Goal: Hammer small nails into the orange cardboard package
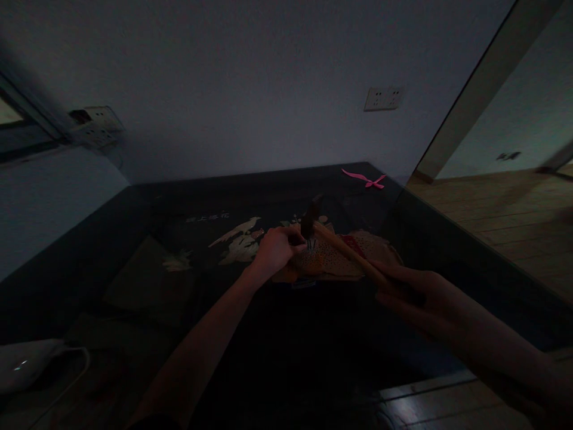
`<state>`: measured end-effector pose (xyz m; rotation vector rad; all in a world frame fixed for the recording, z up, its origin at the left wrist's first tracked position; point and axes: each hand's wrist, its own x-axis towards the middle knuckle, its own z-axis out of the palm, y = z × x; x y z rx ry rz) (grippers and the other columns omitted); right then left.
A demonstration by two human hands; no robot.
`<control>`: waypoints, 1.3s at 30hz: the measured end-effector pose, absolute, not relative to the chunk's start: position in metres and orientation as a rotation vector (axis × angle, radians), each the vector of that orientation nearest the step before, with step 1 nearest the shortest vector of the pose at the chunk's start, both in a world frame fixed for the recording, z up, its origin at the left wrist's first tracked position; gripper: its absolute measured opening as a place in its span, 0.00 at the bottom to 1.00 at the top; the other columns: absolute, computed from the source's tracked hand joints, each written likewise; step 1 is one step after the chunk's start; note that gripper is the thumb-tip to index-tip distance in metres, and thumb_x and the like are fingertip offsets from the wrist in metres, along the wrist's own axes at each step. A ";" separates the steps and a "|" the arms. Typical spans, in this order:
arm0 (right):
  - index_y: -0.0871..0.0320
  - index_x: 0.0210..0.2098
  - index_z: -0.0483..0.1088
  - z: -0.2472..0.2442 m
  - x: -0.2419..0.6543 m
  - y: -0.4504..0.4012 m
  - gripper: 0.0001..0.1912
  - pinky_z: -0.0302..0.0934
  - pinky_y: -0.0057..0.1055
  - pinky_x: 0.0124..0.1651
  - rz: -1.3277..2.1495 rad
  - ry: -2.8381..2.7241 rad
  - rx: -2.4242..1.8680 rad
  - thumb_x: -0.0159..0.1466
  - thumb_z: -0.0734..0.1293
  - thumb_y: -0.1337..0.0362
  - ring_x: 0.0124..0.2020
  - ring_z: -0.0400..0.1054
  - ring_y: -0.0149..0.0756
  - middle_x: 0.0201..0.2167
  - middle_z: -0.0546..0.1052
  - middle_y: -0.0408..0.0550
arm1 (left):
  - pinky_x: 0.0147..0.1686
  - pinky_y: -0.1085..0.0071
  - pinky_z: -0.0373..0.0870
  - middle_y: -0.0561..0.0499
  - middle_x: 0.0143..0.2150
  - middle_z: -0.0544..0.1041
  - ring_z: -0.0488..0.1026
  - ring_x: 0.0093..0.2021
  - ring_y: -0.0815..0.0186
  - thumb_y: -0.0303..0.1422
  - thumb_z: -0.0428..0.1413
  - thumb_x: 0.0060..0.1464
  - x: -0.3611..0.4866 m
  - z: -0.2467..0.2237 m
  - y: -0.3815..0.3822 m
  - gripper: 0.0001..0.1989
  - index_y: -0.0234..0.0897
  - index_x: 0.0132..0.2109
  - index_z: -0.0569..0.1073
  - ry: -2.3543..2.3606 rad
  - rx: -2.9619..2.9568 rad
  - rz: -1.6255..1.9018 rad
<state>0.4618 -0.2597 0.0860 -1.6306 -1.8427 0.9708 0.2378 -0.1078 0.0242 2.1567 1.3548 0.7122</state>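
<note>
In the head view my right hand is wrapped around the wooden handle of a hammer. Its dark head is just above the fingertips of my left hand. Thumb and forefinger of that left hand are pinched together on what looks like a nail, mostly hidden in the dim light. Thin dark nails stand upright beside the fingertips. Beneath them lies a flat piece of brown speckled material, with orange at its front and a dark red patch near the hammer handle.
The dark glossy tabletop carries a pale bird-and-flower design. A pink ribbon lies at the back right corner. At lower left sits a white device with a cable. Wall sockets are above the table, which meets the wall behind.
</note>
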 end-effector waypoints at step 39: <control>0.60 0.59 0.63 0.000 0.480 -0.250 0.31 0.56 0.23 0.17 0.997 -1.355 -1.590 0.58 0.66 0.56 0.18 0.59 0.28 0.23 0.68 0.40 | 0.39 0.69 0.73 0.50 0.34 0.79 0.76 0.36 0.65 0.28 0.60 0.47 0.200 0.016 -0.111 0.05 0.35 0.35 0.76 1.149 1.986 0.975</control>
